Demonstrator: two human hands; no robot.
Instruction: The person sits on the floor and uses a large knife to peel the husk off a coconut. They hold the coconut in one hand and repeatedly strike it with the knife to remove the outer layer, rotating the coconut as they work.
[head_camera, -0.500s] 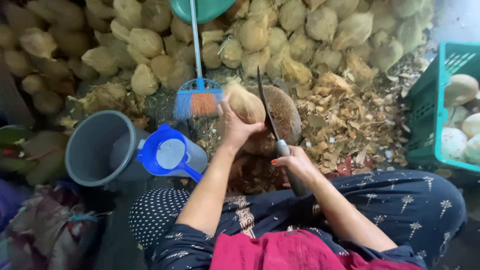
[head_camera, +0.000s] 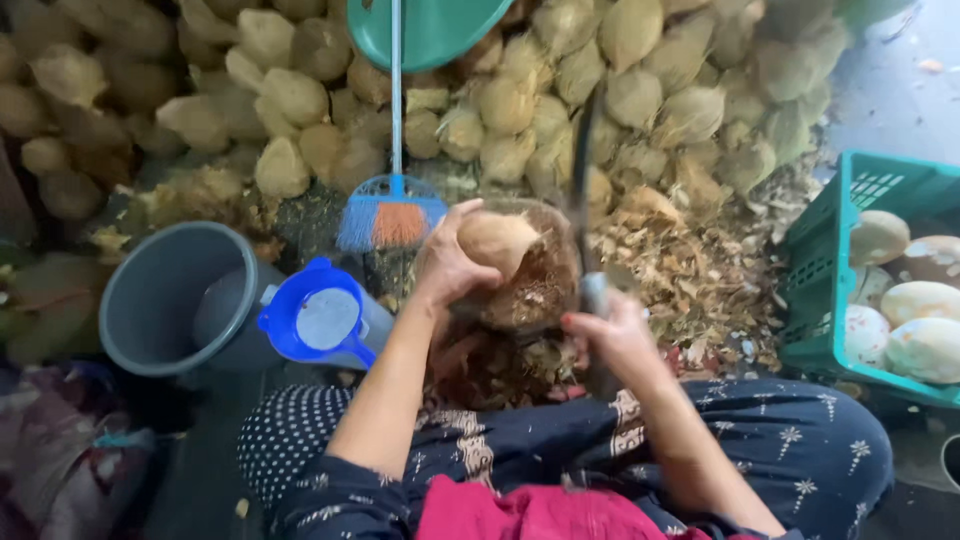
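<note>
two hands at the chopping block (head_camera: 530, 290): left hand (head_camera: 450, 262) grips the coconut (head_camera: 497, 240), now rolled sideways; right hand (head_camera: 610, 330) clenches the raised knife (head_camera: 583, 190).

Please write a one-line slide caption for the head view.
Left hand steadies a pale husked coconut on a round wooden block while the right hand grips a long dark blade.

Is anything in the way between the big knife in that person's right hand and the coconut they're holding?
Nothing visible. The left hand grips the coconut from its left side on the chopping block, and the right hand holds the knife raised just right of it. The gap between blade and coconut is open.
</note>
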